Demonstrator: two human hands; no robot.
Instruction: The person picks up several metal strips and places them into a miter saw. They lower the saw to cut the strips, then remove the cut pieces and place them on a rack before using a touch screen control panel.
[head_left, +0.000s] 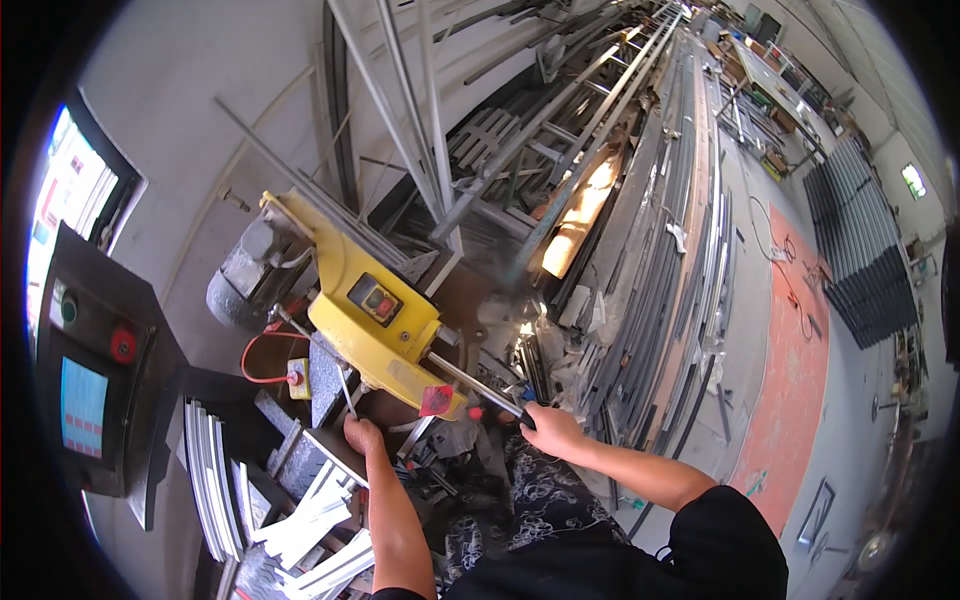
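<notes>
My right hand (553,431) is closed round the black grip (527,419) of a long metal lever (478,381). The lever sticks out from a yellow cutting machine (345,262) with a grey motor (247,275) and a switch box (376,300). Below the machine's body, my left hand (362,434) is closed at the end of a thin metal rod (347,392); its fingertips are partly hidden. A red tag (435,401) is on the machine's lower end, between my hands.
A control panel (120,350) with a lit screen stands at left. Pale cut profiles (212,480) are stacked below it. Long metal bars (665,300) lie along the floor beyond my right hand, and a ladder-like frame (590,110) leans over more stock.
</notes>
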